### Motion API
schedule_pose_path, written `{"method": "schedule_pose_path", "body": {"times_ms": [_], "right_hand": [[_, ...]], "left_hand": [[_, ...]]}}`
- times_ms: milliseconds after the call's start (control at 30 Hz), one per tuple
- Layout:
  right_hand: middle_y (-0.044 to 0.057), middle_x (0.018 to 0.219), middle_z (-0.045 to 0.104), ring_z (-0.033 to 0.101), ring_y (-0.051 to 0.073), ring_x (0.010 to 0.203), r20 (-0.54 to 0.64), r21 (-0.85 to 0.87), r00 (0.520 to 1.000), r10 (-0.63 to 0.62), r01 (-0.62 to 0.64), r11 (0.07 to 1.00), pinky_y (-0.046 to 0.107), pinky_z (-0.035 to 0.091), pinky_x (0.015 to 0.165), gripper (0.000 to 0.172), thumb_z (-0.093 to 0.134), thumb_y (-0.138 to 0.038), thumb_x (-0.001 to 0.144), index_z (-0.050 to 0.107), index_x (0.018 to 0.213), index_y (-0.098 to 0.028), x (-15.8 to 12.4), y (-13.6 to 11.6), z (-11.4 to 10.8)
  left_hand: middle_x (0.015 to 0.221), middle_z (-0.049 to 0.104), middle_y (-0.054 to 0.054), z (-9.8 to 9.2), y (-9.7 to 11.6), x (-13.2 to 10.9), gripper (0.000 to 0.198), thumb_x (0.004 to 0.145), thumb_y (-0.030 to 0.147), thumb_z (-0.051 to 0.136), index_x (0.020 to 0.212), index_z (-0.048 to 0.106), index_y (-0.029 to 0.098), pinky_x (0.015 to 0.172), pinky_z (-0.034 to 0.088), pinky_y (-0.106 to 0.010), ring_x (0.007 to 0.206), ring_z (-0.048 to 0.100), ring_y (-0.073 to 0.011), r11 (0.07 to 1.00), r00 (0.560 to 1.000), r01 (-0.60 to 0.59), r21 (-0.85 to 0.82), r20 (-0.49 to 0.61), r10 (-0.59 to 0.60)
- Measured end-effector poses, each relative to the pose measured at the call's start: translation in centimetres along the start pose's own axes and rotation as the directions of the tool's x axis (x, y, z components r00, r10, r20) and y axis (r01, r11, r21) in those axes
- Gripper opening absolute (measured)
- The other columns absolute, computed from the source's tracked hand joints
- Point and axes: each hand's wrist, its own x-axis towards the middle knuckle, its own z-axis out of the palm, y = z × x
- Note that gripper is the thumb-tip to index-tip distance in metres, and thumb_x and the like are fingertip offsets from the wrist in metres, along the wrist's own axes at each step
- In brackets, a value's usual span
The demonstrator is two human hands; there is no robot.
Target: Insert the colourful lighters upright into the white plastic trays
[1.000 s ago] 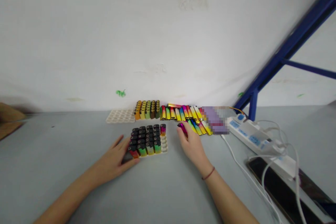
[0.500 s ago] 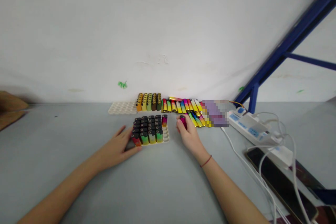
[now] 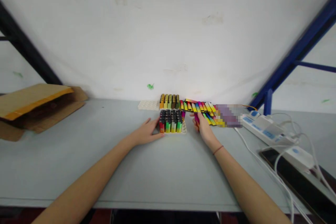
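Observation:
My left hand (image 3: 145,132) holds the left side of a white molded tray (image 3: 184,128), fingers spread, thumb along the front edge. Several black-topped lighters (image 3: 170,122) stand upright in it, with red, green and yellow bodies. A purple lighter (image 3: 183,115) stands in the back of the right column; the holes in front of it are bare. My right hand (image 3: 204,127), just right of the tray, is closed around a purple lighter (image 3: 196,118). Its lower end is partly hidden by my fingers.
Behind stands another white tray (image 3: 148,105) with gold-topped lighters (image 3: 169,101). Shiny colourful lighters (image 3: 196,106) lie by the wall beside a blurred patch. A power strip (image 3: 262,129), white cables and a dark phone (image 3: 296,182) are at right; a cardboard box (image 3: 39,101) is at left.
The camera view has shifted left and back, bringing the box and table edge into sight. My right hand has tilted and turned the purple lighter it holds; my left hand stays at the tray.

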Motion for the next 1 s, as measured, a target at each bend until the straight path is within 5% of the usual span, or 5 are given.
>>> {"method": "schedule_pose_path", "body": {"times_ms": [233, 500, 733, 900, 1000], "right_hand": [[-0.005, 0.066, 0.052, 0.052, 0.012, 0.059, -0.064, -0.068, 0.983, -0.175, 0.171, 0.983, 0.026, 0.042, 0.058, 0.033, 0.05, -0.054, 0.085, 0.044, 0.093, -0.022, -0.1, 0.0, 0.1], [-0.008, 0.054, 0.036, 0.033, 0.009, 0.043, -0.19, 0.042, 0.981, 0.049, -0.041, 0.998, 0.023, 0.025, 0.039, 0.038, 0.048, -0.057, 0.084, 0.048, 0.073, -0.021, -0.3, 0.0, 0.9], [-0.006, 0.056, 0.045, 0.044, 0.01, 0.047, -0.097, 0.066, 0.99, -0.099, 0.106, 0.992, 0.024, 0.04, 0.047, 0.048, 0.048, -0.07, 0.08, 0.043, 0.073, -0.023, -0.1, 0.1, 1.6], [-0.01, 0.046, 0.026, 0.021, 0.007, 0.035, -0.105, 0.192, 0.989, 0.106, -0.085, 0.978, 0.021, 0.015, 0.034, 0.045, 0.045, -0.064, 0.083, 0.04, 0.065, -0.023, -0.5, -0.3, 1.9], [-0.008, 0.042, 0.027, 0.024, 0.009, 0.035, -0.179, 0.123, 0.974, 0.137, -0.116, 0.986, 0.024, 0.017, 0.035, 0.043, 0.037, -0.057, 0.087, 0.038, 0.059, -0.024, -0.3, 0.1, 1.6]], "left_hand": [[0.152, 0.033, -0.015, 0.3, -0.1, 0.0, 0.072, 0.09, 0.059, 0.039, 0.145, 0.025, 0.016, 0.116, 0.011, -0.05, 0.14, 0.031, -0.0276, 1.0, 1.0, 0.002, -0.009, 0.02, -0.002], [0.154, 0.025, -0.018, 0.2, 0.2, 0.0, 0.077, 0.089, 0.059, 0.04, 0.147, 0.018, 0.013, 0.116, 0.011, -0.051, 0.142, 0.027, -0.0278, 1.0, 1.0, 0.016, -0.018, 0.027, -0.015], [0.155, 0.026, -0.017, 0.5, -0.4, 0.1, 0.079, 0.09, 0.062, 0.038, 0.149, 0.016, 0.015, 0.117, 0.01, -0.05, 0.141, 0.029, -0.0275, 1.0, 1.0, 0.008, -0.012, 0.026, -0.008], [0.154, 0.027, -0.017, 0.4, -0.2, 0.0, 0.08, 0.09, 0.062, 0.037, 0.149, 0.015, 0.014, 0.116, 0.011, -0.05, 0.142, 0.027, -0.0284, 1.0, 1.0, 0.016, -0.005, 0.024, -0.016], [0.154, 0.027, -0.017, 0.3, -0.1, 0.0, 0.08, 0.089, 0.061, 0.039, 0.149, 0.015, 0.013, 0.116, 0.012, -0.05, 0.142, 0.026, -0.0286, 1.0, 0.999, 0.02, -0.006, 0.027, -0.02]]}}
